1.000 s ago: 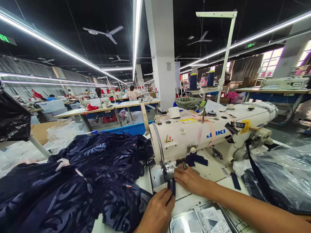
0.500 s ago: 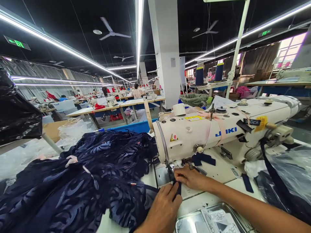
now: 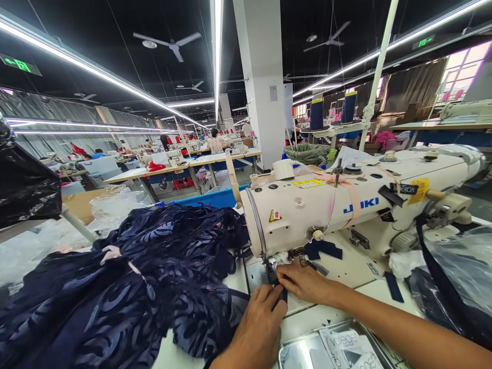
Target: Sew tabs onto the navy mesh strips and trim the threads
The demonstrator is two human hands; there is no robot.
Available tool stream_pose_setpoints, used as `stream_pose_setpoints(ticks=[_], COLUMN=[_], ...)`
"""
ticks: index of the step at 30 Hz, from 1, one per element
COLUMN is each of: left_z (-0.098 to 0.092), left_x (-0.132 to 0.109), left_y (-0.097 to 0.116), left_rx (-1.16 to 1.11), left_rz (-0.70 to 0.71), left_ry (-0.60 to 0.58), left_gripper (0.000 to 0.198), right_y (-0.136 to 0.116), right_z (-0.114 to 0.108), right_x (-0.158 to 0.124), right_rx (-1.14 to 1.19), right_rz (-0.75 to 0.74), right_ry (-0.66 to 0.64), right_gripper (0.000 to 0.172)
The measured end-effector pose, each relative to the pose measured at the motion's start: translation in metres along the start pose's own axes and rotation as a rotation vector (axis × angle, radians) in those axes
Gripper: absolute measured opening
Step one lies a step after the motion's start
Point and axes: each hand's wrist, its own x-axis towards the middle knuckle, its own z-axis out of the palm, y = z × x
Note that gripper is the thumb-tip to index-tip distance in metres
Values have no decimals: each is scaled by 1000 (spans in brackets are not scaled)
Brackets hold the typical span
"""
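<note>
A cream sewing machine (image 3: 295, 215) with blue lettering stands before me, its presser foot (image 3: 271, 267) over a metal plate. Just in front of the foot, my left hand (image 3: 259, 320) presses dark navy fabric (image 3: 283, 296), its fingers bent and close together. My right hand (image 3: 302, 282) is closed at the same fabric, right beside the foot, fingertips pinched on its edge. Much of that piece is hidden beneath the fingers. To the left spreads a large heap of navy patterned garments (image 3: 126, 287), reaching up to my left hand.
A metal tray (image 3: 298, 353) with printed labels (image 3: 348, 346) sits at the front right. Navy fabric scraps (image 3: 323, 250) lie on the machine bed. Clear plastic (image 3: 461, 266) is at the right, a black plastic bag (image 3: 28, 179) at the left. Thread cones (image 3: 316, 114) stand behind.
The camera view has shifted slightly. Both hands stay at the presser foot, nearly in the same place, still on the navy fabric.
</note>
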Motion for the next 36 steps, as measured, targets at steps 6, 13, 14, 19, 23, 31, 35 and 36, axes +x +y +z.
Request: stream_pose_setpoints(ticks=[6, 13, 14, 19, 23, 31, 35, 36], left_z=[0, -5, -6, -6, -4, -7, -10, -11], left_x=[0, 2, 3, 1, -3, -2, 2, 3], left_y=[2, 4, 4, 4, 4, 1, 2, 2], left_rx=[45, 31, 29, 28, 13, 69, 75, 73], left_rz=[38, 19, 17, -14, 1, -56, -219, -262], left_ry=[72, -19, -26, 1, 75, 45, -39, -51], left_gripper=[27, 35, 36, 34, 37, 44, 43, 43], right_y=[-4, -5, -4, 8, 13, 10, 14, 15], right_z=[4, 8, 8, 6, 8, 8, 9, 9], right_x=[-1, 0, 0, -8, -16, -19, -15, -14], right_rx=[-99, -101, -80, 26, -165, -394, -445, -460], right_rz=[5, 32, 30, -159, -375, -466, -451, -445], right_ry=[46, 55, 58, 108, 127, 138, 173, 176], right_gripper=[15, 17, 16, 16, 26, 26, 23, 23])
